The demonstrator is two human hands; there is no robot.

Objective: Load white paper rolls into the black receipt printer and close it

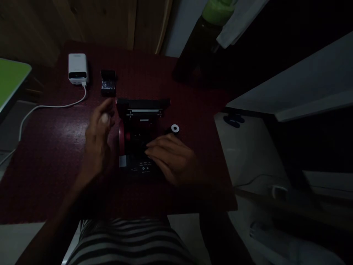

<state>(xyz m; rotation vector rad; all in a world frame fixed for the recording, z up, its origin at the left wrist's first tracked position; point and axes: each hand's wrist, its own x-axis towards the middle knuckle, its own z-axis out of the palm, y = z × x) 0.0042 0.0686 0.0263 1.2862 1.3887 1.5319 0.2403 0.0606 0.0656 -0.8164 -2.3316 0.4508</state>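
Observation:
On the dark red table stands a small black and red machine that looks like a printer, its lid raised. A small grey screen and printed buttons show on its front. My right hand reaches over its inner compartment, fingers pinched together; whatever is between the fingertips is hidden in the dark. To the left of the machine my left hand is raised with curved fingers apart, holding nothing. Just beyond my right hand lies a small black roll with a white ringed end.
At the table's back left are a white power bank with a white cable and a small black curled piece. A large dark bottle with a green cap stands at the back right. The table's right edge borders the floor.

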